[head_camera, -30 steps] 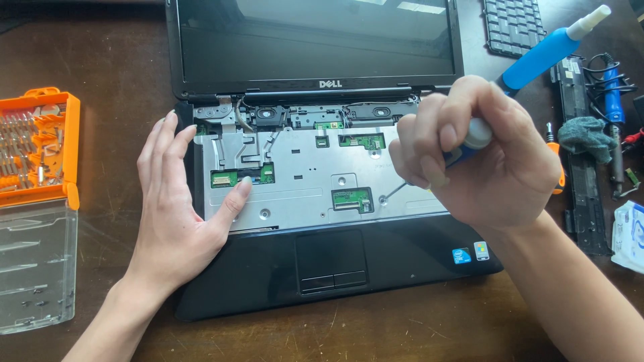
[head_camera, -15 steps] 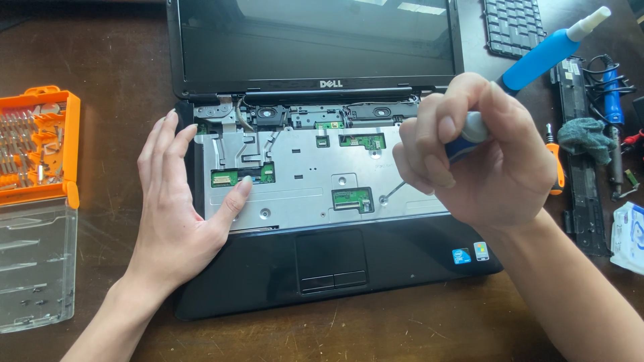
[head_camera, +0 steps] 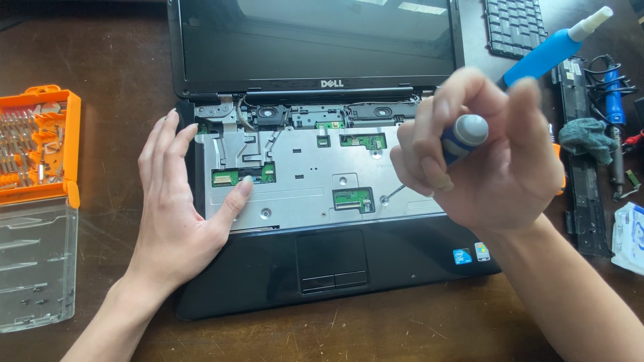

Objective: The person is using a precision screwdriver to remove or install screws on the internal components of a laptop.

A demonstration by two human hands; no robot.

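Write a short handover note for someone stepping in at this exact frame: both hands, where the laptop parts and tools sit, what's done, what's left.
Left hand: flat on the laptop's left edge, thumb on the bare metal plate, holding nothing.
Right hand: gripping a blue-handled screwdriver, tip down at a screw spot on the plate's right side.
Done: keyboard is off, lying beyond the laptop's right rear corner.
Left: the metal plate and small green boards are still in place.
Orange bit case sits open to the left.
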